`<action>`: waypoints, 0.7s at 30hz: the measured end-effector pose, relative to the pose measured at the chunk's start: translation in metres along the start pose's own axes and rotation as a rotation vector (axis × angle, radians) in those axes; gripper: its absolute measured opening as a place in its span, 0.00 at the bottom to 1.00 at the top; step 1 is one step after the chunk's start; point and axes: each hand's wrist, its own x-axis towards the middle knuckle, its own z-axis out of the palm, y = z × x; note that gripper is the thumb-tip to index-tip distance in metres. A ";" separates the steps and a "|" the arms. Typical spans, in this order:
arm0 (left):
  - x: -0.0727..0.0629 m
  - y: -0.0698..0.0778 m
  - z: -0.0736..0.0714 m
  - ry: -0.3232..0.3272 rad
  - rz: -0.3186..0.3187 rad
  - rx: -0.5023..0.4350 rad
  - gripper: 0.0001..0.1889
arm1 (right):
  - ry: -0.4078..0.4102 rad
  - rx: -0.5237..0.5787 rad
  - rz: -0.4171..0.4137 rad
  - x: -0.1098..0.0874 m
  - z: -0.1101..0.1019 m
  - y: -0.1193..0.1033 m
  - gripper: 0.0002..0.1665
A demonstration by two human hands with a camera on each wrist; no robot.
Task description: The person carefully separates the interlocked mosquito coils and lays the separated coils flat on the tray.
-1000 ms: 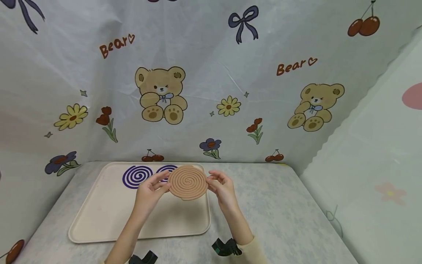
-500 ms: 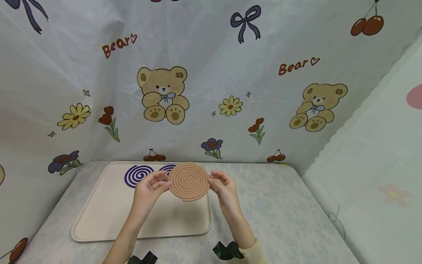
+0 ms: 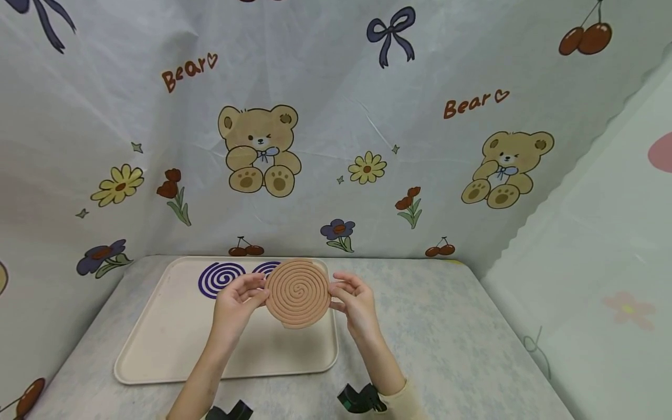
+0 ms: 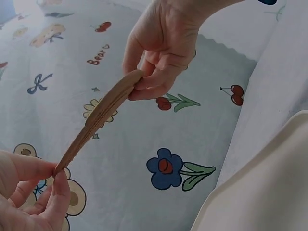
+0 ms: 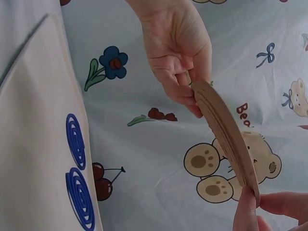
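A flat, round tan disc point(image 3: 298, 293), made of a rope-like strand wound into a spiral, is held up over the right part of the tray point(image 3: 163, 350). My left hand point(image 3: 234, 304) pinches its left edge between thumb and fingers. On the opposite edge, my right hand point(image 3: 359, 306) pinches it the same way. Both wrist views show the disc point(image 4: 98, 115) nearly edge-on and slightly bowed, with layered ridges on its underside point(image 5: 224, 137). Two blue spirals lie along the tray's far edge: the left one point(image 3: 221, 280) shows fully, the other point(image 3: 266, 267) is partly hidden behind the disc and left hand.
The pale grey marbled table point(image 3: 436, 338) extends right of the tray. Behind it hangs a white cloth point(image 3: 325, 116) printed with bears, flowers and cherries. Another pale cloth point(image 3: 604, 251) slopes along the right side. A black wrist mount point(image 3: 362, 399) sits on the right wrist.
The disc has tilted to face the head camera more squarely, its lower edge dropping a little. Both hands keep their pinch and have shifted only slightly.
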 end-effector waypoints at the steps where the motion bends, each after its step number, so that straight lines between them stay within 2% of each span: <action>1: 0.000 0.000 0.000 -0.003 0.001 0.001 0.18 | 0.000 -0.014 0.002 0.000 0.000 0.000 0.17; 7: 0.001 0.000 0.000 -0.016 -0.004 -0.020 0.18 | 0.024 -0.068 0.029 0.001 -0.002 0.002 0.17; 10: 0.002 -0.001 -0.001 -0.010 -0.009 -0.038 0.17 | 0.023 -0.043 0.043 0.002 -0.002 0.002 0.21; 14: 0.002 -0.002 -0.001 0.014 0.032 0.004 0.16 | 0.031 -0.024 0.036 0.002 -0.001 0.002 0.28; 18: 0.002 -0.002 0.000 0.036 0.087 0.037 0.15 | 0.050 -0.028 0.019 0.002 -0.001 0.002 0.30; 21: 0.002 -0.002 0.000 0.027 0.070 0.006 0.14 | 0.060 -0.030 0.007 0.003 -0.001 0.003 0.31</action>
